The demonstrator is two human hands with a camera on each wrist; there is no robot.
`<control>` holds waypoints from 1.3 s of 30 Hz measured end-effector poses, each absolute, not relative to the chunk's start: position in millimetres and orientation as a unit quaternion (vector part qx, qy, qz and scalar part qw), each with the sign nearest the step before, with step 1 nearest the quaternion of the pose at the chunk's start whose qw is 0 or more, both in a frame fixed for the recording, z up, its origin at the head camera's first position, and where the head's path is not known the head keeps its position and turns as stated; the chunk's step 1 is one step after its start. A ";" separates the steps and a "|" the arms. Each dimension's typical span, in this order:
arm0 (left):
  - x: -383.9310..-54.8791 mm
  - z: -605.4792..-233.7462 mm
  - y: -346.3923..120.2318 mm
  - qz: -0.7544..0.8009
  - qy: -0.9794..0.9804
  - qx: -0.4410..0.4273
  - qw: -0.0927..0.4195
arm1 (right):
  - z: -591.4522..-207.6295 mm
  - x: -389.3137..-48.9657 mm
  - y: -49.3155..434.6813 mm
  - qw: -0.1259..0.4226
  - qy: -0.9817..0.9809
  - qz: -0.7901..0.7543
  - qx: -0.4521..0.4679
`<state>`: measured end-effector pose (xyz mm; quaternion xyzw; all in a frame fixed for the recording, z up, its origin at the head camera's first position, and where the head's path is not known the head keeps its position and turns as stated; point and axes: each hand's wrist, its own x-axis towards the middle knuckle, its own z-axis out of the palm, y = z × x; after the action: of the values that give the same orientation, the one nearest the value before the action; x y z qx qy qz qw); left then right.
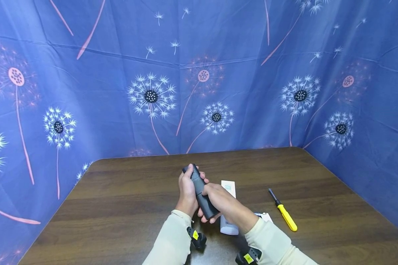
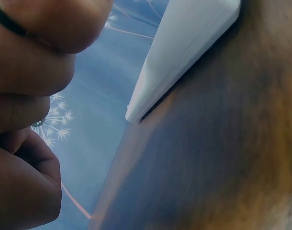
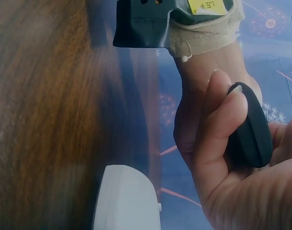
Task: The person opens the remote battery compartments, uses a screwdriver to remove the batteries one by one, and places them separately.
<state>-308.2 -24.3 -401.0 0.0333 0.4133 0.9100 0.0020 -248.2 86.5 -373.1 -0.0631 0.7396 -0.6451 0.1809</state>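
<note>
Both hands hold a black remote control (image 1: pixel 197 180) at a slant above the table, a thin seam crossing its middle. My left hand (image 1: pixel 187 192) grips the upper part, thumb along one edge and fingertips showing at the other. Around the lower half is my right hand (image 1: pixel 223 200), its thumb on the upper face near the seam and its fingers curled beneath. In the right wrist view, fingers wrap the rounded end of the black remote control (image 3: pixel 253 132). Curled fingers fill the side of the left wrist view, where the remote is hidden.
A white elongated device (image 1: pixel 229 229) with a printed label lies beneath the right hand, partly covered. Beside the right wrist is a small white piece (image 1: pixel 266 217). A yellow-handled screwdriver (image 1: pixel 286 218) lies to the right on the wooden table (image 1: pixel 119 206). Blue dandelion-print cloth (image 1: pixel 112 73) hangs behind.
</note>
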 end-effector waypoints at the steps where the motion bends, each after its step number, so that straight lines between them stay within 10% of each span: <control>1: -308.2 -400.7 -24.4 0.910 0.414 0.032 0.002 | -372.9 -248.5 86.4 0.182 0.740 -0.645 -0.062; 12: -311.1 -398.5 -26.6 0.908 0.418 0.032 0.008 | -370.4 -250.7 85.9 0.186 0.742 -0.640 -0.067; 39: -314.7 -401.0 -39.1 0.906 0.419 -0.031 -0.039 | -380.0 -230.4 79.5 -0.022 0.909 -0.376 -0.181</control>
<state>-314.7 -39.1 -401.0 -0.0313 0.4193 0.9064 -0.0393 -230.4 79.5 -380.0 -0.1807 0.9086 -0.3759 -0.0223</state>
